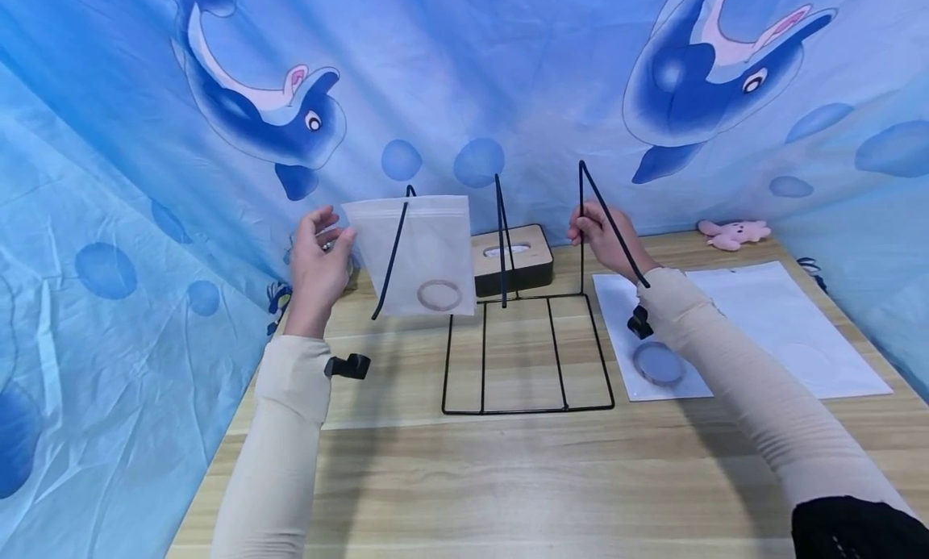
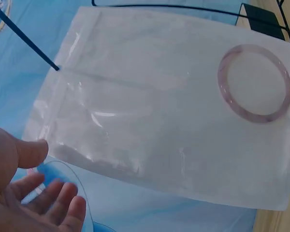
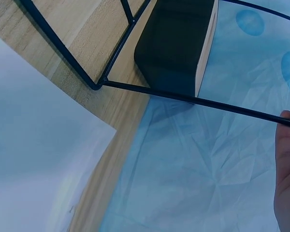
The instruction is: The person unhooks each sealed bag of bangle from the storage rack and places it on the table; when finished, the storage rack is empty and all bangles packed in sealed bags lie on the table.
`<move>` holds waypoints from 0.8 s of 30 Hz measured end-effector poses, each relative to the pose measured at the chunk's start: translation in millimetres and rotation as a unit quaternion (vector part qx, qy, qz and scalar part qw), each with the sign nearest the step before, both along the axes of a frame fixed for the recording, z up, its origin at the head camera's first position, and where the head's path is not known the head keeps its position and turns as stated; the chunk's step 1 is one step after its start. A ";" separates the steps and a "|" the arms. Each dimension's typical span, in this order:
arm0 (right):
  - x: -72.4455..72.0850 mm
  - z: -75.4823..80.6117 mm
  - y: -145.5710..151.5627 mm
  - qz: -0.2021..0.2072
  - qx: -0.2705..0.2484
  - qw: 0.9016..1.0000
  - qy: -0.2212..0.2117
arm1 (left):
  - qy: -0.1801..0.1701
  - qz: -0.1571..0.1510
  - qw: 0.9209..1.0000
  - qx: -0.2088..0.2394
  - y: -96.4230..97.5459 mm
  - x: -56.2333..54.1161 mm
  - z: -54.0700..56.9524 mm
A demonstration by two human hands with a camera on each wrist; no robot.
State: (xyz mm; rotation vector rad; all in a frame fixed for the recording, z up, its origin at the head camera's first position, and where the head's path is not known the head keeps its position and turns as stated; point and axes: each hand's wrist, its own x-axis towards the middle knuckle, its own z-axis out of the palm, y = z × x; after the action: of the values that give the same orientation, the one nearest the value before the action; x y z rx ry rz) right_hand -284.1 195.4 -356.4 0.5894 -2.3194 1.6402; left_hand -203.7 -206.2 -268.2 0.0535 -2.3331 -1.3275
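Note:
A frosted zip bag (image 1: 435, 236) with a pale pinkish bangle (image 2: 224, 82) inside hangs from the left prong of a black wire rack (image 1: 528, 412). The prong's end passes through the bag near its zip edge. Beside that edge is my left hand (image 1: 315, 264), palm turned toward the bag, fingers loosely spread and holding nothing. In the left wrist view the thumb lies right at the bag's corner. My right hand (image 1: 598, 230) grips the rack's right upright, fingertips at the wire. The rack's middle and right prongs are bare.
White sheet-like bags (image 1: 755, 301) lie on the table at right, one over another round bangle (image 1: 639, 373). Behind the rack stands a black tissue box (image 1: 511, 281) with a wooden top. A pink plush toy (image 1: 733, 234) sits at the back right, against a blue dolphin curtain (image 1: 464, 75).

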 end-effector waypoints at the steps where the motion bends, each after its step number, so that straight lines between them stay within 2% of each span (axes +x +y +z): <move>1: 0.1 -0.2 0.3 -0.001 0.001 1.000 -0.002 | -0.005 -0.004 1.000 -0.004 0.6 -2.4 0.7; 4: 0.3 -0.5 0.5 0.000 0.006 1.000 0.000 | -0.013 -0.003 1.000 -0.015 2.9 -6.7 0.5; 7: -0.4 -0.6 0.7 -0.001 0.013 1.000 0.004 | -0.012 0.013 1.000 -0.015 5.6 -7.8 -0.1; 13: 1.3 1.6 0.7 -0.003 0.010 1.000 0.009 | 0.033 0.025 0.999 0.002 7.4 -10.1 0.2; 18: 2.5 4.5 -0.5 -0.003 0.015 1.000 0.011 | 0.064 0.010 0.998 0.017 3.1 -10.4 -1.6; 24: 0.5 1.2 0.0 -0.007 0.015 1.000 -0.006 | 0.057 -0.014 0.998 0.024 -0.6 -2.0 -3.4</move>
State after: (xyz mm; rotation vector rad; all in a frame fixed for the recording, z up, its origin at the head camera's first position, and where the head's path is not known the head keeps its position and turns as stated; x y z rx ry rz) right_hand -283.6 195.4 -355.2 0.5691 -2.3545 1.6088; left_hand -205.7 -206.7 -271.6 -0.0391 -2.2142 -1.3624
